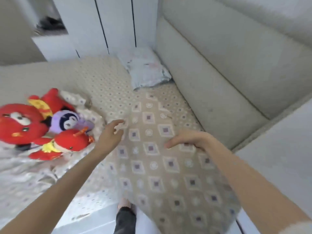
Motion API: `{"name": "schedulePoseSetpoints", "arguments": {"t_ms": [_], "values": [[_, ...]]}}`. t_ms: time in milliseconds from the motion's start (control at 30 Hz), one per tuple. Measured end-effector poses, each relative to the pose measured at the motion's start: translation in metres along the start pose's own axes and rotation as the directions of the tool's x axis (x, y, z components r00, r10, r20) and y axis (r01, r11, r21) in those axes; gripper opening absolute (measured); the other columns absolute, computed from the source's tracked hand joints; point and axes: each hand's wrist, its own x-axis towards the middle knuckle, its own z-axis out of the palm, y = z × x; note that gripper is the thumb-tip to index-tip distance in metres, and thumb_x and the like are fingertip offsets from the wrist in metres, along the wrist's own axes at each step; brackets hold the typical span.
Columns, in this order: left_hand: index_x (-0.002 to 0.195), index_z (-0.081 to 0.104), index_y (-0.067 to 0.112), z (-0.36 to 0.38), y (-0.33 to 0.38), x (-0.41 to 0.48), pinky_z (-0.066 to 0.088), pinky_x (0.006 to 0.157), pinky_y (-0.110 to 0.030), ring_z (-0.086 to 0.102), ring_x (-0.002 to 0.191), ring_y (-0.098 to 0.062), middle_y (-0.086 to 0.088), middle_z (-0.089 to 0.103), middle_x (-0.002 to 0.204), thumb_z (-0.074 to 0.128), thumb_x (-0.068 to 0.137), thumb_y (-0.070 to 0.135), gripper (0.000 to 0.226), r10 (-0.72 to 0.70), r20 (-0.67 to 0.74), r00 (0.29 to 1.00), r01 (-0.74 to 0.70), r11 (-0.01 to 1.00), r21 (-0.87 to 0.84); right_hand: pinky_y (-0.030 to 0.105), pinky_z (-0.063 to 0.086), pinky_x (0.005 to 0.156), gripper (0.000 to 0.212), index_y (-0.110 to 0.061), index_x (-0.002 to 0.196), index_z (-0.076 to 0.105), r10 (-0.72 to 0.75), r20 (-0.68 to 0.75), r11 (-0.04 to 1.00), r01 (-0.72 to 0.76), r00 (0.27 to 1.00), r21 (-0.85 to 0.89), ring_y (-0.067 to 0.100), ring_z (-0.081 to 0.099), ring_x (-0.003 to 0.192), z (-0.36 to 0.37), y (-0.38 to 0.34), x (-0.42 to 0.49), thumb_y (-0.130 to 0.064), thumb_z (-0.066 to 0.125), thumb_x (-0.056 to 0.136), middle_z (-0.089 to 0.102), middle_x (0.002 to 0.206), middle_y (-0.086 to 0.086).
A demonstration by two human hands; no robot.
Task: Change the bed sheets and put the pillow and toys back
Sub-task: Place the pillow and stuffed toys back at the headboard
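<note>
On the bed [104, 78], patterned sheet [168, 174] lay spread, pillow [145, 68] at the head — plush toys [42, 125] prob. not yet placed; L hand [111, 134] & R hand [187, 139] loose-fingered, empty.

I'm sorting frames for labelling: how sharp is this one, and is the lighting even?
Head view: motion blur smears the plush toys, left hand, right hand and patterned sheet; wide-angle lens skews the wardrobe doors; light soft and even, no glare.
</note>
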Motion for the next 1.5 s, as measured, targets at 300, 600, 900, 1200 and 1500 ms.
{"name": "schedulePoseSetpoints", "arguments": {"t_ms": [300,600,900,1200,1500], "values": [[0.139,0.041,0.023,-0.084,-0.040,0.138,0.042,0.073,-0.027,0.055,0.110,-0.025,-0.010,0.034,0.146,0.050,0.094,0.015,0.047,-0.027,0.073,0.997,0.020,0.996,0.090,0.037,0.034,0.105,0.050,-0.017,0.136,0.046,-0.223,-0.718,0.938,-0.056,0.660,-0.343,0.027,0.043,0.128,-0.025,-0.131,0.140,-0.022,0.060,0.089,0.050,0.138,0.008],[0.147,0.030,0.019,-0.071,-0.059,0.206,0.026,0.111,-0.035,0.025,0.141,-0.021,-0.004,0.025,0.154,0.043,0.097,0.014,0.052,0.033,0.278,0.960,-0.120,0.945,0.304,0.040,0.034,0.111,0.054,-0.017,0.148,0.032,0.056,-0.453,0.976,-0.144,0.890,-0.164,0.023,0.032,0.139,0.000,-0.092,0.197,-0.027,0.049,0.098,0.029,0.154,0.002],[0.152,0.008,0.029,0.003,-0.068,0.280,0.007,0.117,-0.053,-0.002,0.147,-0.027,0.005,0.005,0.159,0.032,0.101,0.026,0.056,0.121,0.250,0.961,-0.246,0.789,0.563,0.048,0.004,0.119,0.053,-0.026,0.152,0.016,-0.178,-0.588,0.900,-0.111,0.789,-0.421,0.021,-0.005,0.148,-0.006,-0.095,0.289,-0.028,0.034,0.102,0.002,0.161,-0.002],[0.148,0.025,0.035,0.096,-0.169,0.346,-0.001,0.114,-0.054,0.012,0.146,-0.028,0.005,0.025,0.156,0.029,0.100,0.040,0.048,0.310,-0.054,0.949,-0.195,0.713,0.674,0.054,-0.007,0.115,0.048,-0.033,0.148,0.026,-0.335,-0.699,0.774,-0.239,0.631,-0.587,0.025,0.010,0.147,0.031,-0.011,0.414,-0.040,0.024,0.101,0.019,0.158,-0.003],[0.147,0.017,0.044,0.139,-0.255,0.359,-0.011,0.110,-0.063,0.000,0.146,-0.037,0.011,0.009,0.158,0.020,0.098,0.051,0.050,0.221,0.004,0.975,-0.146,0.629,0.763,0.054,0.001,0.116,0.048,-0.037,0.145,0.032,-0.281,-0.729,0.764,-0.314,0.624,-0.563,0.023,0.035,0.139,0.041,0.054,0.472,-0.047,0.020,0.099,0.042,0.147,-0.005]]}}
